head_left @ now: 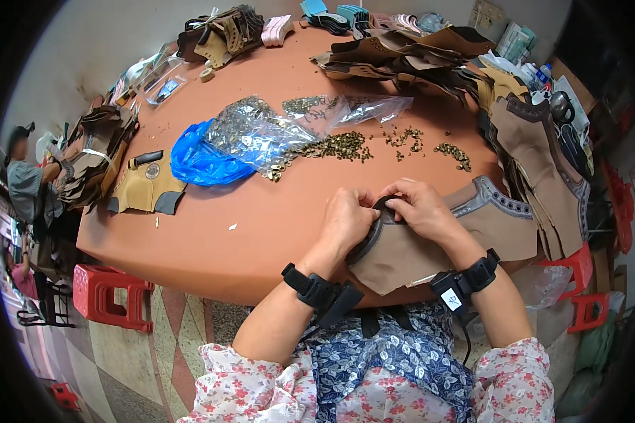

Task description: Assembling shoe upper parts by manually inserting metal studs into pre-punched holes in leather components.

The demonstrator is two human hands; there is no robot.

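Near the table's front edge, a taupe shoe upper (388, 261) with a dark trimmed edge lies under both my hands. My left hand (348, 217) is closed, its fingertips pinching the dark trim. Close beside it, my right hand (421, 209) also pinches that edge from the other side. Whether a small part sits between the fingertips is hidden. Another taupe upper (504, 222), with a row of eyelets along its grey trim, lies to the right. Beyond my hands, a pile of small brass eyelets (346, 146) is spread on the table (275, 233).
Clear plastic bags of metal parts (250, 130) rest on a blue plastic bag (208, 158). A tan upper (148, 185) lies at left. Stacked uppers (402, 56) stand at the back, more (536, 162) at right. A red stool (109, 292) is by the table; a person (32, 176) works far left.
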